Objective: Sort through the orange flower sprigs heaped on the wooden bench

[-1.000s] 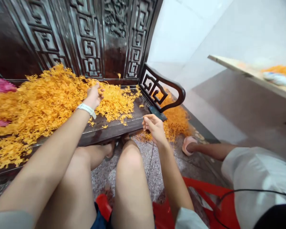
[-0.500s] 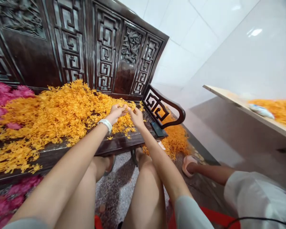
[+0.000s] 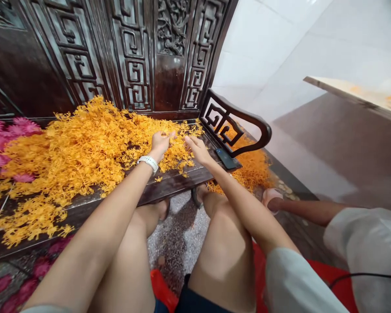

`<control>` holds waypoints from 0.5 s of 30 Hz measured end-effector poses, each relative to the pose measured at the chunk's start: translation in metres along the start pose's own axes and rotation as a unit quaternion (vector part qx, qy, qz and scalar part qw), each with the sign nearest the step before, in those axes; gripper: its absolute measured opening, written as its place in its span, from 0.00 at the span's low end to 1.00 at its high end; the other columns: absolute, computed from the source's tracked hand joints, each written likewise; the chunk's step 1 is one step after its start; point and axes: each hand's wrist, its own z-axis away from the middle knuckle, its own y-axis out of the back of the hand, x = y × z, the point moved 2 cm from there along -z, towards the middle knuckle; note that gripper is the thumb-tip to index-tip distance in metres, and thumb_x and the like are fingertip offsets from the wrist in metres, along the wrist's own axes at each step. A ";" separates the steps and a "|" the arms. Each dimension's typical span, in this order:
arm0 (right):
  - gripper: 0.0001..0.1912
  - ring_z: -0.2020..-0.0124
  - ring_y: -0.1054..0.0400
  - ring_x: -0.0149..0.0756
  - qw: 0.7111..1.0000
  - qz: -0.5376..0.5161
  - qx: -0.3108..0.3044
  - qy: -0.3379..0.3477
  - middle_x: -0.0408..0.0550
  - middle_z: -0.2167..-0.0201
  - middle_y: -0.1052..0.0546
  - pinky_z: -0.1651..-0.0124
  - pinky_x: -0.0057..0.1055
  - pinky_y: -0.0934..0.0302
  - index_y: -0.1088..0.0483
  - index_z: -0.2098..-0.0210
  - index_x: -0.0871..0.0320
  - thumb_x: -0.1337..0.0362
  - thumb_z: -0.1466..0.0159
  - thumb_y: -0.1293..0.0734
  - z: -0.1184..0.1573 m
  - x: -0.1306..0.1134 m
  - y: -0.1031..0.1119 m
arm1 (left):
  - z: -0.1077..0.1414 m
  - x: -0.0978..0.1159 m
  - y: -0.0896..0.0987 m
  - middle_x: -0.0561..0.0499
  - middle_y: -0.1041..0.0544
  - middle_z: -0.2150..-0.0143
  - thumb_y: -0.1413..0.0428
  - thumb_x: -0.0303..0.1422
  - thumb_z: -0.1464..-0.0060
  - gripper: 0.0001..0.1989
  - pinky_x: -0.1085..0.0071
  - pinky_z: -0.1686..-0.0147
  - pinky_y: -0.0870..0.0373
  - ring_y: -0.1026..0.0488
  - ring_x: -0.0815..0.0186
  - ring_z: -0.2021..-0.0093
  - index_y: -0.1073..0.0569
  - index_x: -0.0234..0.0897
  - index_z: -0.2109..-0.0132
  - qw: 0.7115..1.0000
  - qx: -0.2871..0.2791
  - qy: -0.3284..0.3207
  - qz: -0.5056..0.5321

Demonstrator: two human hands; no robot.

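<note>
Yellow-orange artificial flower pieces (image 3: pixel 81 152) lie heaped along the dark wooden bench seat (image 3: pixel 169 187). Over the right part of the heap is my left hand (image 3: pixel 161 142), a white watch (image 3: pixel 149 162) on its wrist. Its fingertips are pinched together, and whatever they hold is too small to make out against the flowers. My right hand (image 3: pixel 197 148) is a short way to the right, palm turned inward, thumb and fingers slightly apart, with nothing visible in them. The two hands do not touch.
Pink flowers (image 3: pixel 9 139) lie at the bench's left, others on the floor below. A dark phone (image 3: pixel 225 158) rests by the curved armrest (image 3: pixel 263 134). Orange pieces (image 3: pixel 252 169) pile beyond it. Another person's leg (image 3: pixel 306 210) and a raised board (image 3: pixel 345 93) are at right.
My hands have moved apart from each other, the right one drawing away to the right and its fingers loosening. The view has shifted, bringing the bench closer.
</note>
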 end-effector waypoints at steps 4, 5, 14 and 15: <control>0.34 0.70 0.33 0.32 1.000 0.018 -0.017 0.009 0.41 0.71 0.26 0.66 0.29 0.37 0.24 0.51 0.57 0.34 0.39 0.25 0.024 0.011 -0.001 | 0.009 -0.009 -0.004 0.53 0.24 0.71 0.24 0.37 0.46 0.25 0.75 0.76 0.29 0.25 0.70 0.75 0.36 0.40 0.66 0.997 -0.030 0.008 -0.074; 0.33 0.71 0.33 0.31 1.000 0.015 -0.017 0.007 0.41 0.72 0.26 0.67 0.29 0.37 0.24 0.54 0.58 0.35 0.40 0.24 0.030 0.016 0.001 | 0.011 -0.010 -0.004 0.54 0.26 0.72 0.24 0.36 0.47 0.24 0.74 0.76 0.28 0.25 0.69 0.75 0.35 0.40 0.66 0.994 -0.043 0.012 -0.095; 0.35 0.74 0.31 0.30 0.986 -0.138 0.011 -0.090 0.45 0.70 0.22 0.73 0.27 0.34 0.25 0.58 0.58 0.30 0.40 0.27 0.056 0.033 0.032 | 0.010 -0.003 0.003 0.48 0.27 0.70 0.27 0.28 0.45 0.18 0.60 0.63 0.19 0.19 0.58 0.69 0.30 0.35 0.70 0.982 -0.032 -0.013 -0.185; 0.36 0.73 0.30 0.30 0.983 -0.153 -0.006 -0.097 0.45 0.68 0.22 0.73 0.27 0.33 0.24 0.56 0.58 0.30 0.39 0.27 0.058 0.031 0.031 | 0.011 -0.003 0.003 0.48 0.27 0.70 0.27 0.29 0.45 0.17 0.59 0.61 0.19 0.18 0.55 0.67 0.29 0.35 0.70 0.975 -0.031 -0.030 -0.217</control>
